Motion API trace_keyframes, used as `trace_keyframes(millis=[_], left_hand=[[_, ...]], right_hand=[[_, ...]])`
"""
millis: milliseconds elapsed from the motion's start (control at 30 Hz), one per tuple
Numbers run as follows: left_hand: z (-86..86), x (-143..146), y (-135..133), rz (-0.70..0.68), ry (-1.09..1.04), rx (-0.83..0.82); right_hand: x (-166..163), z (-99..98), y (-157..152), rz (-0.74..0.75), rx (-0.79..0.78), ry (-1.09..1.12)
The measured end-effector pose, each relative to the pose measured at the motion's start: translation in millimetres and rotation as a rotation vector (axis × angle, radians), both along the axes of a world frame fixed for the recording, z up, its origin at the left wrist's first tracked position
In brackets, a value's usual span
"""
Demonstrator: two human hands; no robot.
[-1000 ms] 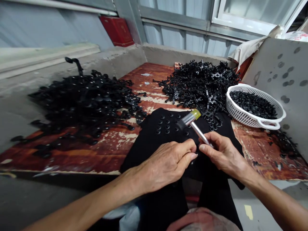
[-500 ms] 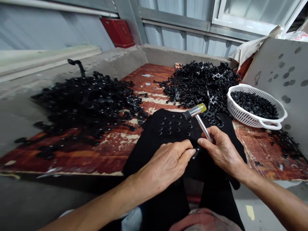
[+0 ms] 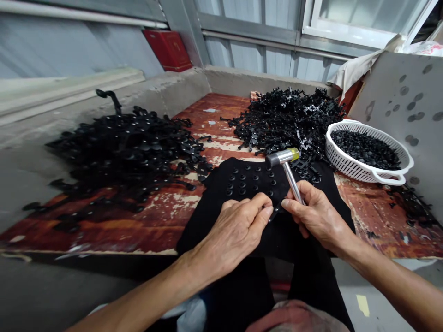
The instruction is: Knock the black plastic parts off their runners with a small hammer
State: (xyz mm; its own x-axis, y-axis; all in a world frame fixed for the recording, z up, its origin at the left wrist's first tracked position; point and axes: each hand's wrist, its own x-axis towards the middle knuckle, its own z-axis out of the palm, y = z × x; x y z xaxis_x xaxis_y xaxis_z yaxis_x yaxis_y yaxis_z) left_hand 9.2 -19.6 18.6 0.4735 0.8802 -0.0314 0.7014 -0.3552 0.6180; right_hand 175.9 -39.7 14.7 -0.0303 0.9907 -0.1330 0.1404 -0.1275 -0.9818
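My right hand [image 3: 316, 214] is wrapped round the metal handle of a hammer [image 3: 292, 180], whose head has one dark face and one yellow face. Between my two hands is a small black linked bracket [image 3: 276, 210], pinched in the closed fingers of my left hand [image 3: 242, 226]; part of it is hidden. My right thumb lies at the bracket's far end. Both hands are over a black cloth [image 3: 207, 216] at the table's front edge. Several small round black pads [image 3: 255, 177] stand in rows on that cloth, just beyond my left hand.
Piles of black linked parts lie on the worn red tabletop [image 3: 166, 207]: a left pile [image 3: 128, 143] and a back pile [image 3: 287, 115]. A white basket [image 3: 367, 173] of small black pieces stands at the right. A red box [image 3: 169, 50] leans by the wall.
My left hand has shifted slightly left and up, with the bracket in it. The hammer's head has turned a little more level in my right hand.
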Motion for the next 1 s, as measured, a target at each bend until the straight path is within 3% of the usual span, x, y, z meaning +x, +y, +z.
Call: trace_keyframes(millis=[200, 333, 467, 533, 600, 733, 800, 1000], left_hand=[[-15.8, -6, 1, 0.175, -0.195, 0.152], [-11.4, -6, -1, 0.064, -0.146, 0.097], [-6.2, -9, -5, 0.285, -0.295, 0.116], [-5.7, -12, -6, 0.434, -0.461, -0.068], [-4.9, -14, -5, 0.527, -0.642, -0.377], [-1.6, -11, -2, 0.49, -0.854, -0.893], [-0.7, -8, -1, 0.465, -0.871, -0.959], [-2.0, -3, -2, 0.424, -0.931, -0.948]], right_hand=[[-1, -1.5, -1, -0.038, 0.011, 0.037], [-4, -1.3, -2, -0.052, 0.031, 0.053], [-5, -0.8, -4, -0.059, 0.045, 0.071], [-4, -1.2, -5, -0.07, 0.049, 0.075], [-5, -1.5, -6, -0.081, 0.052, 0.075], [-8, -1.5, -6, -0.082, 0.049, 0.071], [-9, -2.0, -6, -0.069, 0.045, 0.066], [-11, -3.6, -5, -0.053, 0.02, 0.053]])
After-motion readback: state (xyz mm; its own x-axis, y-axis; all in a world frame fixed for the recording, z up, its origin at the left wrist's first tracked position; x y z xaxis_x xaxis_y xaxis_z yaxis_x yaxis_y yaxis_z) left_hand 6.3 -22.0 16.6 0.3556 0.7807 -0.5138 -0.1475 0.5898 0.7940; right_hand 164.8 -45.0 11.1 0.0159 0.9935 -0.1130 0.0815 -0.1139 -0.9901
